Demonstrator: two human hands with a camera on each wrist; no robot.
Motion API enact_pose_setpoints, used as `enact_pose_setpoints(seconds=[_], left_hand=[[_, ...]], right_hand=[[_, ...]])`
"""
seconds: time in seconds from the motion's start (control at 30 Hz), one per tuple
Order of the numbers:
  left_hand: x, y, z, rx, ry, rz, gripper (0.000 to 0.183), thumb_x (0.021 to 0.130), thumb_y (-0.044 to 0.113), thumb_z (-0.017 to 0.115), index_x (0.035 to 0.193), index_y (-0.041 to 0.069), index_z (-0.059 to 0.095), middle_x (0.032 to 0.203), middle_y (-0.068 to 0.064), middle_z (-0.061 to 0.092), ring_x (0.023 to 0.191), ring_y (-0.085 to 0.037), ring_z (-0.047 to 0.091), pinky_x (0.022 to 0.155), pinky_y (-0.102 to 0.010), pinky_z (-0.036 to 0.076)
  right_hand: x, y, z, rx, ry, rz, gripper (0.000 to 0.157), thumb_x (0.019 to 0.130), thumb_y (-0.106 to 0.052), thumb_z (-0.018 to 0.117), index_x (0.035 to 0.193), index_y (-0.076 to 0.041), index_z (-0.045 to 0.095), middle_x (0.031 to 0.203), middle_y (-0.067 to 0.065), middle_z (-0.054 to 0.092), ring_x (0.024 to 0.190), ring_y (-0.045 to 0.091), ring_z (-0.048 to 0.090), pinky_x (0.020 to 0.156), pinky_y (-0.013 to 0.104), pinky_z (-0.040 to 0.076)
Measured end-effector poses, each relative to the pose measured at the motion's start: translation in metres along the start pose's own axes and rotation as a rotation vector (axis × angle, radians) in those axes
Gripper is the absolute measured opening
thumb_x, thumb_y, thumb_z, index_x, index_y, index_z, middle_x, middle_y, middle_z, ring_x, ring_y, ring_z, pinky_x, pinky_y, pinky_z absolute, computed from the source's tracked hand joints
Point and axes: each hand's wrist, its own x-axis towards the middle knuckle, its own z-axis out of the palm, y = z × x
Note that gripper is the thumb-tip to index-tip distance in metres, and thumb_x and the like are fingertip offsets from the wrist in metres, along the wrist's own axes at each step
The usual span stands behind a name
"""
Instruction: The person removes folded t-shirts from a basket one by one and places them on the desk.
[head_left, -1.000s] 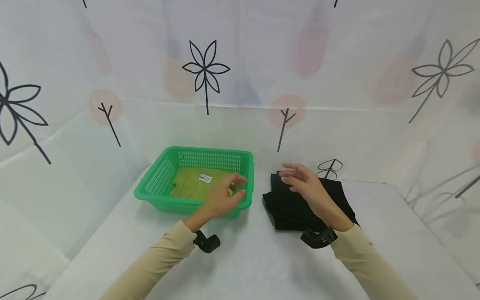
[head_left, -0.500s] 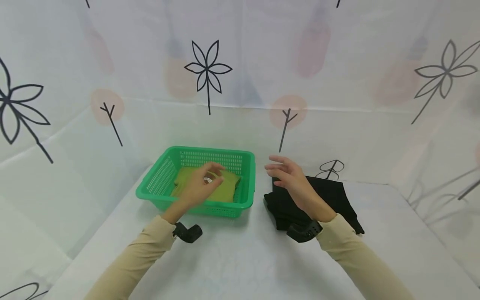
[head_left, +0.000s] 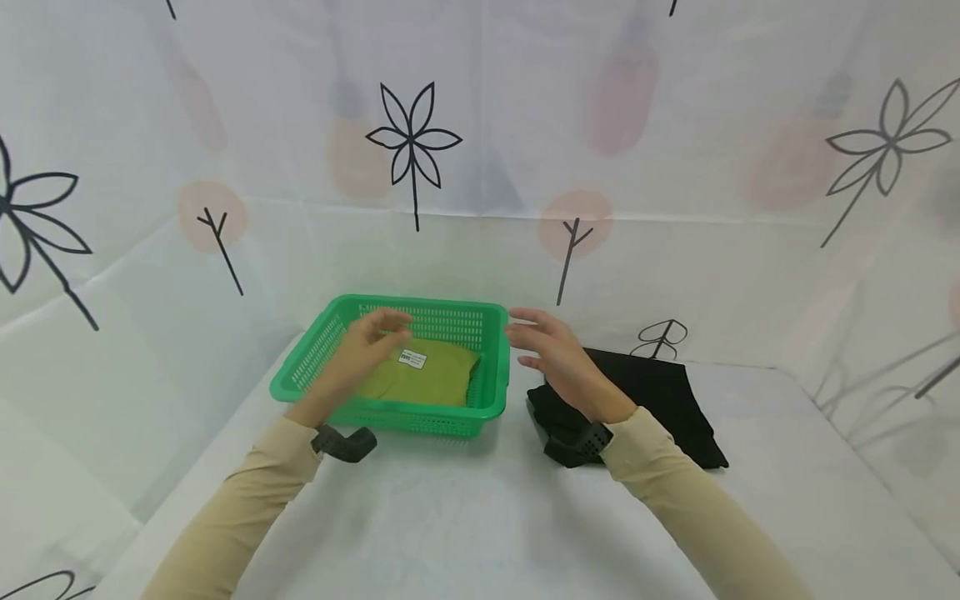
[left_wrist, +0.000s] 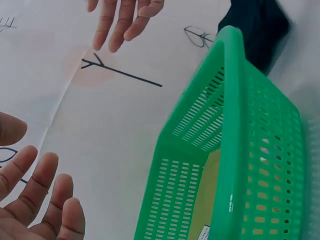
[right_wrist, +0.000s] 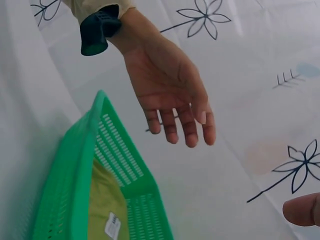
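Note:
A green plastic basket (head_left: 491, 367) stands on the table with a folded yellow-green garment (head_left: 438, 379) inside, its white label facing up. My left hand (head_left: 358, 354) hovers over the basket's left part, fingers loosely bent and holding nothing. My right hand (head_left: 558, 362) hangs between the basket's right rim and a folded black garment pile (head_left: 645, 392), also holding nothing. In the left wrist view, the left hand's fingers (left_wrist: 42, 200) are spread apart above the basket's level. The right wrist view shows the left hand (right_wrist: 167, 85) with its palm visible, apart from the basket.
A white cloth printed with flowers and twigs (head_left: 408, 137) hangs behind and at the sides. The white table surface (head_left: 450, 517) extends in front of the basket. Each wrist carries a black camera (head_left: 347, 443) on a strap.
Both hands have moved left, the left one across the basket from its right side to its left. My right hand has shifted off the black pile towards the basket's right rim.

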Motion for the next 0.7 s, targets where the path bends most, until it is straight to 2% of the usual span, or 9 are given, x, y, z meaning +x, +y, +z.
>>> enact_pose_setpoints(seconds=[0.1, 0.2, 0.37, 0.47, 0.7], left_hand=[[0.003, -0.004, -0.006, -0.084, -0.001, -0.027, 0.034, 0.099, 0.018, 0.055, 0.129, 0.0, 0.053, 0.122, -0.018, 0.055, 0.102, -0.025, 0.057, 0.084, -0.04, 0.048], [0.006, -0.005, -0.012, -0.127, -0.001, -0.048, 0.036, 0.1, 0.018, 0.053, 0.13, -0.001, 0.051, 0.123, -0.015, 0.055, 0.103, -0.023, 0.055, 0.085, -0.039, 0.047], [0.012, -0.007, -0.021, -0.121, -0.025, -0.09, 0.037, 0.101, 0.02, 0.05, 0.132, 0.0, 0.049, 0.129, -0.015, 0.053, 0.107, -0.025, 0.053, 0.091, -0.044, 0.045], [0.017, -0.009, -0.026, -0.138, -0.045, -0.117, 0.037, 0.103, 0.021, 0.047, 0.134, 0.0, 0.047, 0.131, -0.017, 0.05, 0.109, -0.027, 0.051, 0.093, -0.045, 0.043], [0.026, -0.011, -0.033, -0.197, -0.026, -0.17, 0.037, 0.103, 0.02, 0.046, 0.134, 0.0, 0.045, 0.134, -0.017, 0.045, 0.111, -0.028, 0.048, 0.095, -0.047, 0.04]], right_hand=[[0.006, -0.001, 0.004, 0.014, -0.01, 0.007, 0.058, 0.099, -0.021, 0.055, 0.148, -0.002, 0.031, 0.146, 0.017, 0.034, 0.135, 0.04, 0.03, 0.108, 0.051, 0.028], [0.012, 0.0, 0.007, 0.029, -0.008, 0.026, 0.057, 0.099, -0.02, 0.056, 0.148, -0.003, 0.031, 0.148, 0.017, 0.032, 0.136, 0.038, 0.028, 0.11, 0.05, 0.025], [0.021, 0.003, 0.01, 0.075, 0.0, 0.05, 0.057, 0.098, -0.017, 0.056, 0.148, -0.003, 0.03, 0.149, 0.016, 0.029, 0.136, 0.036, 0.028, 0.112, 0.05, 0.021], [0.027, 0.005, 0.012, 0.089, 0.013, 0.058, 0.056, 0.099, -0.014, 0.053, 0.148, -0.001, 0.03, 0.15, 0.016, 0.027, 0.136, 0.037, 0.028, 0.111, 0.048, 0.023], [0.041, 0.012, 0.017, 0.146, 0.04, 0.075, 0.055, 0.1, -0.01, 0.048, 0.149, 0.002, 0.027, 0.152, 0.018, 0.024, 0.136, 0.038, 0.026, 0.111, 0.048, 0.022]])
